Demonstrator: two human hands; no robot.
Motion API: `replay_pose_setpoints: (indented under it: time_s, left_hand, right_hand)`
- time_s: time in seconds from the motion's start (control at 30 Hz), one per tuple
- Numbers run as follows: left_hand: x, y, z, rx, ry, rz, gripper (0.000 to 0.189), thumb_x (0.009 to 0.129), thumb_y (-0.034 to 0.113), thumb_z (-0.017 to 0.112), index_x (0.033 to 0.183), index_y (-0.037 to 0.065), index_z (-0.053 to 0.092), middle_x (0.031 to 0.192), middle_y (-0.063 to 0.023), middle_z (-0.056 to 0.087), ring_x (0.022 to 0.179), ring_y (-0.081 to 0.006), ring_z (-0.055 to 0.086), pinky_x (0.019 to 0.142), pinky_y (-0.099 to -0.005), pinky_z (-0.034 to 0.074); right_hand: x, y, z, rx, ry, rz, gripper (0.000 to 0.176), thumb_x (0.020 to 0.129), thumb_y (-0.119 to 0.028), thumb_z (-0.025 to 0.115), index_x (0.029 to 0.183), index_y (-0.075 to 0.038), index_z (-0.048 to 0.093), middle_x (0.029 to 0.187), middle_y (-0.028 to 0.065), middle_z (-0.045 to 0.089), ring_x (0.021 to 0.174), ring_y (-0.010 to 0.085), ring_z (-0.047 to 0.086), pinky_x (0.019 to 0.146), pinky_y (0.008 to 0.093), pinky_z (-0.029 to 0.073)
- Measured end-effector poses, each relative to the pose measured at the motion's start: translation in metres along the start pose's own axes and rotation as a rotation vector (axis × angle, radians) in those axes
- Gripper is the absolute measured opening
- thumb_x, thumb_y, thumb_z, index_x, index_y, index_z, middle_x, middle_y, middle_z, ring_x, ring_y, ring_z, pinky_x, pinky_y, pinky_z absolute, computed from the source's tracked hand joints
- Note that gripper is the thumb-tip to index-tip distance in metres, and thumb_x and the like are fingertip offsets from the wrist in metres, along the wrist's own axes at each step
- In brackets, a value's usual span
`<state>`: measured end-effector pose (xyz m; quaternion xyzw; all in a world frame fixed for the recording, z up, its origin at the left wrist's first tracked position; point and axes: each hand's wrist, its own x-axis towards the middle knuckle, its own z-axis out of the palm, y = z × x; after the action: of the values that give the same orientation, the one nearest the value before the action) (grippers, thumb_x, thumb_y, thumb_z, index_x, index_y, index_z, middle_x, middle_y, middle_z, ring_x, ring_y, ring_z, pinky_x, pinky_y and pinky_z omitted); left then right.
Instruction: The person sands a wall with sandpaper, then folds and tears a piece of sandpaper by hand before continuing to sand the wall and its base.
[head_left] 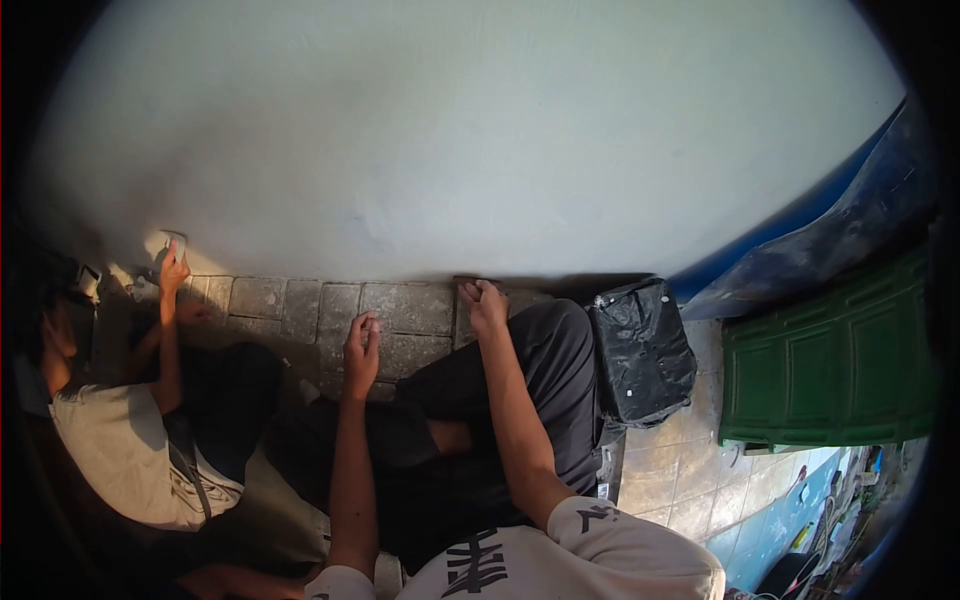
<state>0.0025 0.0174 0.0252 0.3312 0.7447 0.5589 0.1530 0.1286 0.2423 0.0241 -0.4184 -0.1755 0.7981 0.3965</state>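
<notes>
My left hand (362, 350) is raised above my lap, with loosely bent fingers, the thumb a little apart, and nothing visible in it. Close to the foot of the pale wall (480, 150), my right hand (484, 305) has its fingers bent together. A small dark shape shows at its fingertips, too small to make out. Dark trousers (540, 370) cover my bent legs. Beneath both hands lie grey paving blocks (405, 310).
At the left a seated person (140, 450) holds a pale block (176, 246) against the wall. Right of my knee is a black plastic-wrapped box (645, 350). Farther right are a green ribbed panel (830, 360), a blue sheet (800, 225) and clutter (830, 520).
</notes>
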Motion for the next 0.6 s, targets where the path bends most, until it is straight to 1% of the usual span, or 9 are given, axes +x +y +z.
replay_pose_setpoints:
  time_s: [0.1, 0.23, 0.3, 0.4, 0.43, 0.47, 0.5, 0.53, 0.6]
  left_hand:
    - [0.0, -0.001, 0.0, 0.017, 0.0, -0.006, 0.03, 0.102, 0.021, 0.053, 0.126, 0.003, 0.055, 0.111, -0.0138, 0.068, 0.103, -0.0237, 0.065, 0.09, -0.0355, 0.05]
    - [0.002, -0.004, 0.0, -0.006, -0.008, 0.017, 0.032, 0.103, 0.022, 0.052, 0.128, 0.003, 0.054, 0.112, -0.0141, 0.067, 0.105, -0.0244, 0.064, 0.09, -0.0364, 0.05]
    - [0.0, 0.0, -0.002, 0.045, 0.013, 0.027, 0.032, 0.103, 0.022, 0.052, 0.129, 0.003, 0.053, 0.113, -0.0142, 0.067, 0.106, -0.0247, 0.064, 0.09, -0.0367, 0.05]
    - [0.0, 0.009, -0.002, 0.092, 0.032, 0.025, 0.033, 0.103, 0.023, 0.051, 0.13, 0.003, 0.053, 0.114, -0.0143, 0.066, 0.107, -0.0251, 0.063, 0.091, -0.0371, 0.049]
    - [0.0, 0.01, -0.003, 0.089, 0.028, 0.007, 0.033, 0.103, 0.023, 0.051, 0.13, 0.003, 0.053, 0.114, -0.0142, 0.066, 0.108, -0.0252, 0.062, 0.091, -0.0371, 0.049]
    - [0.001, 0.011, -0.004, 0.091, 0.031, 0.007, 0.033, 0.103, 0.023, 0.051, 0.13, 0.003, 0.053, 0.114, -0.0142, 0.066, 0.108, -0.0252, 0.062, 0.091, -0.0371, 0.049]
    - [0.0, 0.011, -0.004, 0.084, 0.028, -0.001, 0.034, 0.104, 0.023, 0.051, 0.13, 0.003, 0.053, 0.114, -0.0141, 0.066, 0.109, -0.0254, 0.062, 0.092, -0.0373, 0.049]
    - [0.0, 0.01, -0.003, 0.075, 0.021, -0.01, 0.034, 0.104, 0.024, 0.051, 0.131, 0.004, 0.053, 0.114, -0.0141, 0.066, 0.109, -0.0255, 0.062, 0.092, -0.0374, 0.049]
    - [0.002, 0.008, -0.003, 0.08, 0.012, 0.015, 0.034, 0.104, 0.024, 0.05, 0.131, 0.004, 0.053, 0.114, -0.0141, 0.066, 0.109, -0.0257, 0.062, 0.093, -0.0377, 0.049]
  right_hand:
    - [-0.003, 0.002, 0.002, -0.015, -0.119, 0.028, 0.006, 0.092, 0.001, 0.054, 0.09, 0.006, 0.052, 0.086, 0.0089, 0.053, 0.08, 0.0215, 0.059, 0.093, 0.0468, 0.057]
    - [0.008, -0.002, -0.004, 0.034, -0.013, 0.051, 0.007, 0.092, 0.006, 0.05, 0.091, -0.001, 0.051, 0.078, 0.0029, 0.048, 0.066, 0.0159, 0.051, 0.095, 0.0487, 0.054]
    - [0.014, 0.002, -0.004, -0.224, 0.132, 0.039, 0.009, 0.093, 0.003, 0.049, 0.09, -0.005, 0.05, 0.077, 0.0006, 0.044, 0.063, 0.0144, 0.046, 0.083, 0.0436, 0.054]
    - [0.021, 0.005, -0.004, -0.029, 0.159, 0.026, 0.007, 0.097, -0.001, 0.047, 0.093, -0.006, 0.05, 0.076, -0.0004, 0.042, 0.064, 0.0138, 0.042, 0.072, 0.0387, 0.048]
    - [0.019, 0.006, -0.004, -0.03, 0.156, 0.03, 0.007, 0.097, -0.001, 0.047, 0.093, -0.006, 0.05, 0.076, -0.0004, 0.042, 0.064, 0.0138, 0.042, 0.072, 0.0387, 0.048]
    - [0.017, 0.006, -0.005, 0.012, 0.146, 0.007, 0.002, 0.098, -0.004, 0.048, 0.097, -0.003, 0.049, 0.081, 0.0017, 0.046, 0.069, 0.0144, 0.046, 0.08, 0.0394, 0.048]
    - [0.017, 0.008, -0.008, 0.054, 0.139, -0.016, 0.007, 0.099, -0.007, 0.049, 0.101, 0.0, 0.049, 0.086, 0.0038, 0.049, 0.074, 0.015, 0.049, 0.087, 0.0402, 0.048]
    - [0.018, 0.012, -0.009, 0.054, 0.143, -0.016, 0.007, 0.099, -0.007, 0.049, 0.101, 0.0, 0.049, 0.086, 0.0038, 0.049, 0.074, 0.015, 0.049, 0.087, 0.0402, 0.048]
    - [0.018, 0.018, -0.01, 0.025, -0.082, 0.026, 0.007, 0.101, -0.008, 0.048, 0.101, -0.001, 0.049, 0.085, 0.003, 0.049, 0.073, 0.0144, 0.048, 0.086, 0.0406, 0.049]
